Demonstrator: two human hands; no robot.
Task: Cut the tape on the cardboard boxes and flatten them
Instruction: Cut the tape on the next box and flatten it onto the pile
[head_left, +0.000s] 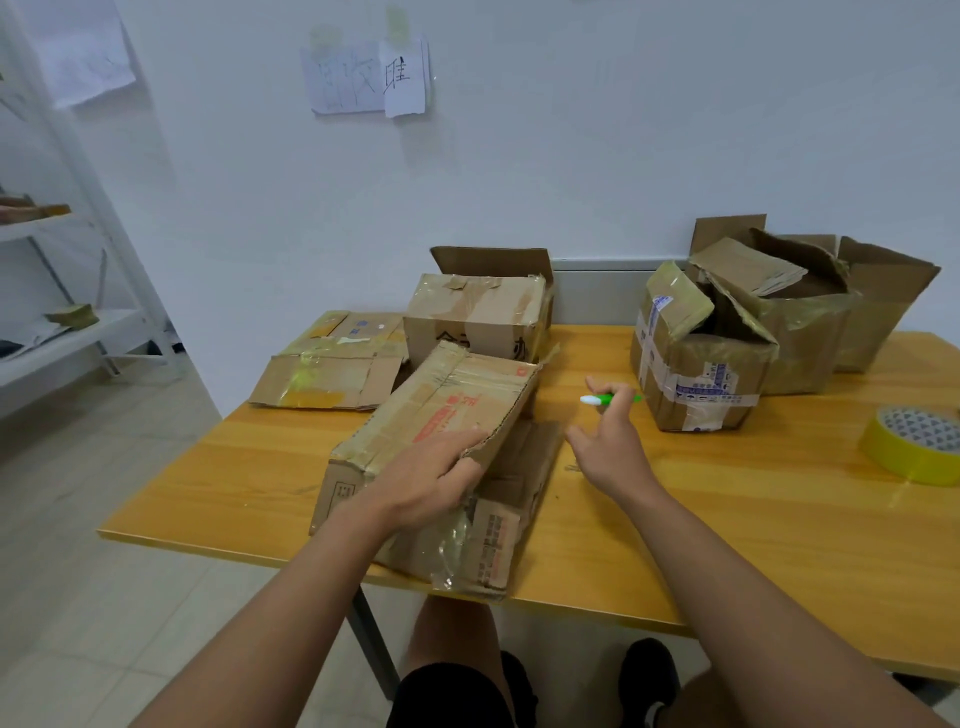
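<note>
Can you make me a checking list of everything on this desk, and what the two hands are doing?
Surface: wooden table, bare wood showing at the right.
Job's things: half-collapsed cardboard box at the front; flattened box at back left; taped upright box behind; sealed taped box and torn open boxes at the right.
Clutter: roll of yellow tape at the right edge.
Hands: left hand presses on the front box, its grip curling over the panel's edge; right hand holds a green and white cutter.
Cables: nothing seen.
Surroundings: papers taped on white wall; white shelving at the left.
</note>
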